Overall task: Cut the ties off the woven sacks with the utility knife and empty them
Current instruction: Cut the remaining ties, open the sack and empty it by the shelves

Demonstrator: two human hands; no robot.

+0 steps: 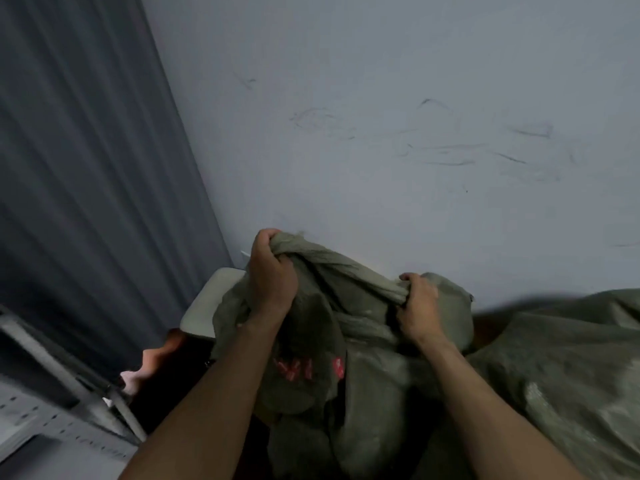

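Head view: the left hand (272, 271) and right hand (419, 306) each clench a bunched fold of the green sack (346, 341), held before the wall (381, 116). Its contents are hidden. Another sack (561, 368) lies right.

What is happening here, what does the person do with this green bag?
A person grips a green woven sack with both hands. The left hand bunches its fabric higher up; the right hand holds a twisted fold lower down. Neither hand holds a tool. A second sack lies at the right.
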